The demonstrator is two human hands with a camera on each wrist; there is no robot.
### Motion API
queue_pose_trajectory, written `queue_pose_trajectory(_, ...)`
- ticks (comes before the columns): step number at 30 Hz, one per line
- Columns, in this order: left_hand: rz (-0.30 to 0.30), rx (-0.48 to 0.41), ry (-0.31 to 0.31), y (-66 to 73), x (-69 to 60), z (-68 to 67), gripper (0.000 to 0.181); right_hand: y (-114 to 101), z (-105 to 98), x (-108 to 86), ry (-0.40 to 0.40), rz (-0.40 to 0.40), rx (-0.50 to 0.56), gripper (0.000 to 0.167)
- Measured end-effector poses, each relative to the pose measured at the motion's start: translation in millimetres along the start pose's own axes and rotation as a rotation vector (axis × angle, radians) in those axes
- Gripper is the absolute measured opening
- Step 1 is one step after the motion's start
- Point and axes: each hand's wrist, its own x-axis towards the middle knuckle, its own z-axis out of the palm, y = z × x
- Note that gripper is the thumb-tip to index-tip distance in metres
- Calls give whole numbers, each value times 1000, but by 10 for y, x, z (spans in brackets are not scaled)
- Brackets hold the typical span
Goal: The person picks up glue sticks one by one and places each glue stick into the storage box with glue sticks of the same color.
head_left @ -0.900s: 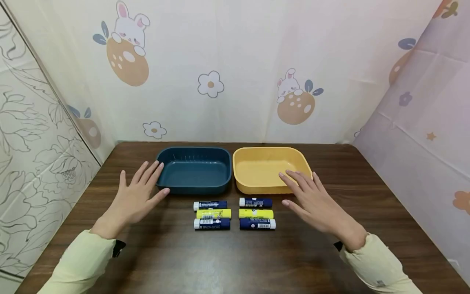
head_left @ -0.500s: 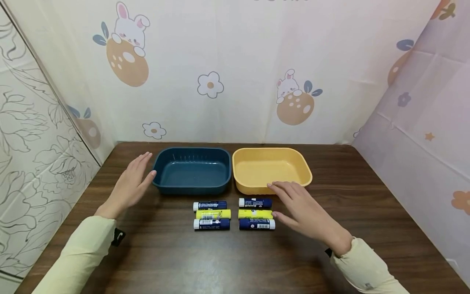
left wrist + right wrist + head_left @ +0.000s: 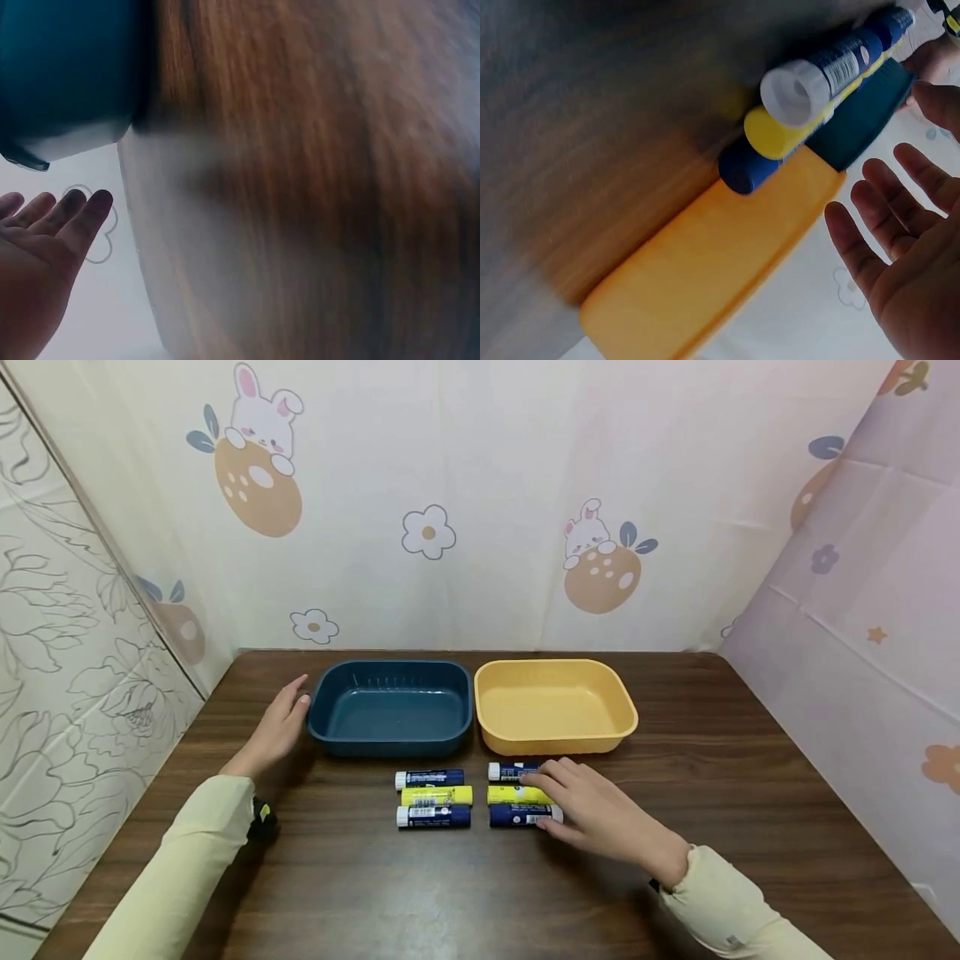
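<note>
Looks like the reaching step: right hand (image 3: 600, 810) hovers over the right-hand trio of glue-type sticks, fingers loosely bent and spread, gripping nothing. In the head view the index tip overlaps the far navy stick (image 3: 510, 771) and the thumb tip the near navy stick (image 3: 513, 816); yellow stick (image 3: 510, 795) lies between them, in the gap between finger and thumb. Right wrist view shows a gap from fingers to sticks, so no contact yet. Yellow tray (image 3: 551, 714) sits just beyond the right fingers.

Left hand (image 3: 272, 735) is just beside the outer wall of blue tray (image 3: 397, 714), fingers loosely extended, nothing held; can't tell if the thumb touches the wall. Left trio of sticks (image 3: 437, 796) lies well right of the left fingers, nearer the person.

Next move probably calls for dropping the right fingertips and pinching one stick; which one, can't say. Neighbours sit close, so a wide pinch might catch two.

Versus the first head frame: right hand has shifted left and toward the person, off the yellow tray and over the sticks; left hand sits lower along the blue tray. Sticks look unmoved.
</note>
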Motion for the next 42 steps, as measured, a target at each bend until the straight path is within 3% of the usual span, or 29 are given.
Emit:
queue_pose_trajectory(7, -54, -91, -33, 2, 49, 32, 52, -35, 142, 10, -11, -41, -18, 36)
queue_pose_trajectory(17, -107, -115, -52, 1, 80, 94, 51, -62, 319, 24, -18, -23, -62, 32)
queue_pose_trajectory(25, -132, -144, -51, 18, 70, 122, 51, -98, 329, 51, -44, 10, -85, 32)
queue_pose_trajectory(31, -190, -183, -63, 60, 71, 119, 52, -113, 343, 69, -71, 29, -118, 34)
queue_pose_trajectory(42, -227, -259, -38, 26, 85, 129, 49, -126, 369, 75, -70, 18, -155, 31)
